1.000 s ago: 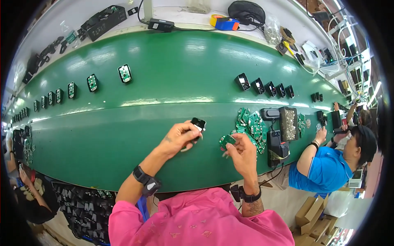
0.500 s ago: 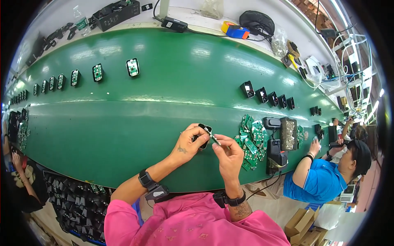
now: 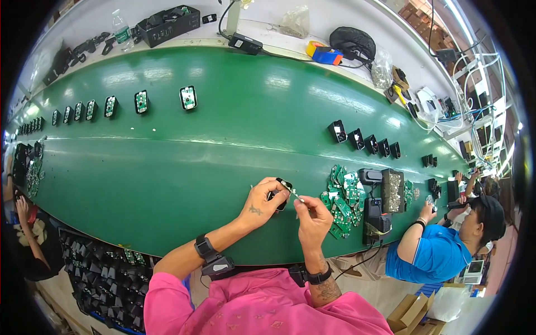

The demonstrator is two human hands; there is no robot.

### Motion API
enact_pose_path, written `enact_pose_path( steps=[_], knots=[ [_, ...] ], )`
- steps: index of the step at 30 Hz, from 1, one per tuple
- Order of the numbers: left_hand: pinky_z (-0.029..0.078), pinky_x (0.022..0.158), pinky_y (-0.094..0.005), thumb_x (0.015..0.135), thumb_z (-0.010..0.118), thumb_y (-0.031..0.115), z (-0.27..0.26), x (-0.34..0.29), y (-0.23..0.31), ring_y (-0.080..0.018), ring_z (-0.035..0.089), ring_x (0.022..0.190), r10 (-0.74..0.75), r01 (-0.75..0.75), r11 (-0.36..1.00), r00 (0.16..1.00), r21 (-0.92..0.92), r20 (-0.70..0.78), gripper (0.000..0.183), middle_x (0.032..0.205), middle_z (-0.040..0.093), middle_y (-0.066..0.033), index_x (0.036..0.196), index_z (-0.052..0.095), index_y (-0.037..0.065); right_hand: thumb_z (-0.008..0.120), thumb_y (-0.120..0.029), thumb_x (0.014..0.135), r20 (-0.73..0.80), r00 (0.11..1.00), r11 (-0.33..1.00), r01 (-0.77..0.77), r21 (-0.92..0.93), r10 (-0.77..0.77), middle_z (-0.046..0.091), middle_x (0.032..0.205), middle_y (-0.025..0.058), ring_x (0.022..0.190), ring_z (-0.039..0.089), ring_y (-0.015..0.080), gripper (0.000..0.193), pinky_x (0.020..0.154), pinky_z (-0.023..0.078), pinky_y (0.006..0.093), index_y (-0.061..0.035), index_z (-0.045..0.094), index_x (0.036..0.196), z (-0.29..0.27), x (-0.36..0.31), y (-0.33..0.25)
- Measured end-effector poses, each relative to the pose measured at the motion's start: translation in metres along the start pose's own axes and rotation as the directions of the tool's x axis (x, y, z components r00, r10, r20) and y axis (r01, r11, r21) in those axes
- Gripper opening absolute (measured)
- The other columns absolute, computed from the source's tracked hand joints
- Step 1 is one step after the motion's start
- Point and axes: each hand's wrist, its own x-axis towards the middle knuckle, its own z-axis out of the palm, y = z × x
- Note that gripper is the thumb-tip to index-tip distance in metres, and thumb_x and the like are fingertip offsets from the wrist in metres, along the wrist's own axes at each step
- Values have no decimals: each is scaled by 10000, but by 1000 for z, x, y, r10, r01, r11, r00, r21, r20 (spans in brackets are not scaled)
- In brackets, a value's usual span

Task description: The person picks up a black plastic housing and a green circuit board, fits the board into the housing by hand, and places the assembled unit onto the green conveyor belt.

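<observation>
My left hand point(image 3: 262, 202) is closed around a small black plastic housing point(image 3: 283, 204) over the middle of the green bench point(image 3: 167, 190). Its thumb lies across the near side. My right hand point(image 3: 314, 219) pinches the end of a small green circuit board point(image 3: 293, 193), tilted, with its other end at the housing's mouth. The fingers hide much of both parts. Just right of my right hand spreads a heap of loose green circuit boards point(image 3: 345, 195).
Black housings with boards point(image 3: 188, 97) run in a row at far left; others point(image 3: 337, 132) stand far right. Beyond the heap sit a bin of small metal parts point(image 3: 392, 190) and a black charger point(image 3: 377, 220). A co-worker in blue point(image 3: 427, 251) works at right; a crate of housings point(image 3: 100, 279) is lower left.
The view has shifted slightly. My right hand has brought the board a little closer to the housing, and the board now lies across its opening at a different slant.
</observation>
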Motion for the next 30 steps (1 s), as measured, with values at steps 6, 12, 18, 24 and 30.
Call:
enact_pose_path(
  steps=[6, 12, 18, 24, 30],
  knots=[
    [485, 629, -259, 863, 685, 138, -1, 3, -16, -125, 575, 787, 193, -190, 981, 979, -34, 74, 183, 1010, 560, -74, 956, 595, 7, 717, 25, 829, 29, 984, 979, 179, -95, -177, 654, 792, 26, 737, 597, 79, 164, 634, 450, 212, 15, 724, 992, -7, 2, 14],
    [516, 593, -242, 798, 769, 15, 10, -4, -4, -108, 592, 915, 0, 66, 918, 986, -390, 168, 645, 1165, 555, -106, 1336, 415, 49, 682, 55, 840, 105, 993, 993, 44, 108, -55, 667, 935, 51, 829, 618, 94, 198, 704, 471, 197, 28, 716, 1033, -23, 5, 16],
    [506, 925, -299, 726, 839, 11, 3, 3, -9, -147, 569, 1076, -40, 178, 905, 940, -386, 339, 765, 1230, 568, -83, 1390, 460, 50, 645, 93, 854, 222, 973, 983, 29, 179, -69, 642, 1073, 84, 879, 611, 109, 207, 749, 492, 220, 53, 695, 1050, -37, 9, 16],
    [552, 599, -231, 791, 785, 30, -2, -3, 17, -112, 649, 824, -111, 235, 914, 929, -331, 354, 663, 1158, 595, -115, 1366, 457, 51, 705, 52, 835, 114, 984, 991, 136, 18, -137, 640, 1028, 81, 852, 613, 109, 194, 728, 493, 228, 35, 701, 1028, -24, 4, 15],
    [515, 469, -220, 910, 633, 55, -12, -9, 2, -141, 667, 646, -206, 332, 877, 913, -347, 351, 545, 1158, 595, -157, 1412, 421, 69, 610, -31, 888, 218, 928, 851, 366, -378, -302, 643, 1209, 182, 1111, 619, 301, 250, 997, 456, 403, 22, 662, 1127, -23, 4, -45]
  ],
)
